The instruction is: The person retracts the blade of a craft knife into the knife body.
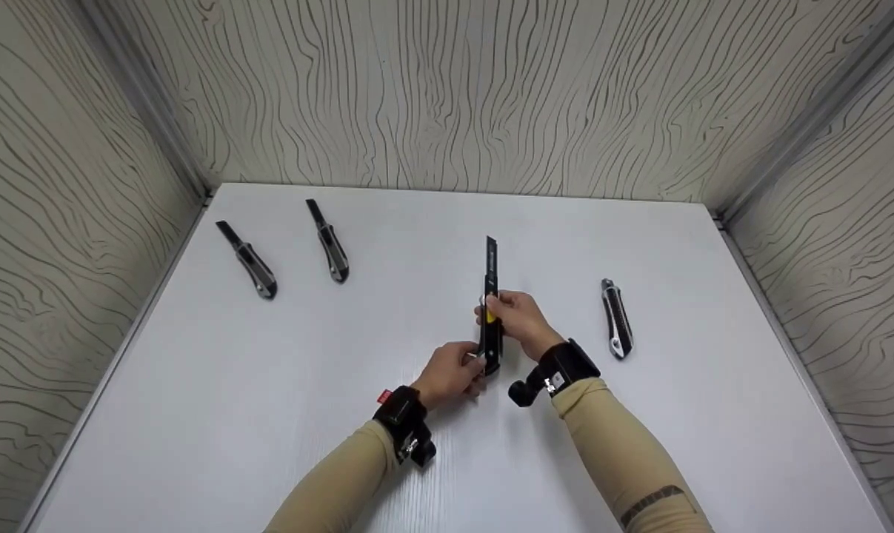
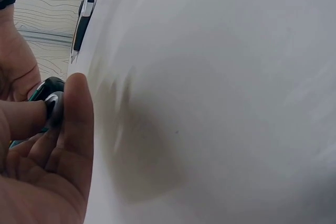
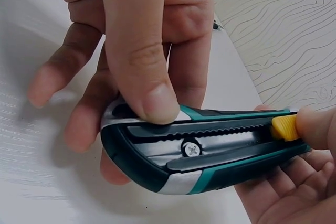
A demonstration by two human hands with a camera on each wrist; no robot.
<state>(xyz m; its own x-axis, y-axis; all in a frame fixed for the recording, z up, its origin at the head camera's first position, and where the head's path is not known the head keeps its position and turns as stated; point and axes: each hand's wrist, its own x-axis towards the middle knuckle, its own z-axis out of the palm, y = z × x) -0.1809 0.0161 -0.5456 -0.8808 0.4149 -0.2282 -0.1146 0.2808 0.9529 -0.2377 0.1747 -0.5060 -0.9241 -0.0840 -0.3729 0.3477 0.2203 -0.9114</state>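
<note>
A dark green and black utility knife (image 1: 493, 337) is held above the table between both hands, its long dark blade (image 1: 492, 257) extended toward the far side. My right hand (image 1: 521, 317) grips the handle, and its thumb lies against the yellow slider (image 3: 284, 128). At the tail end, my left hand (image 1: 450, 371) pinches the knife between thumb and fingers. The right wrist view shows the handle's toothed channel and a screw (image 3: 191, 149). In the left wrist view, most of the knife is hidden behind the left fingers (image 2: 76, 114).
Two utility knives with extended blades lie at the far left: one near the edge (image 1: 255, 271), another beside it (image 1: 334, 252). To the right of my hands lies a utility knife (image 1: 618, 319) showing no long blade. Wood-grain panels (image 1: 447, 96) enclose the white table (image 1: 269, 414).
</note>
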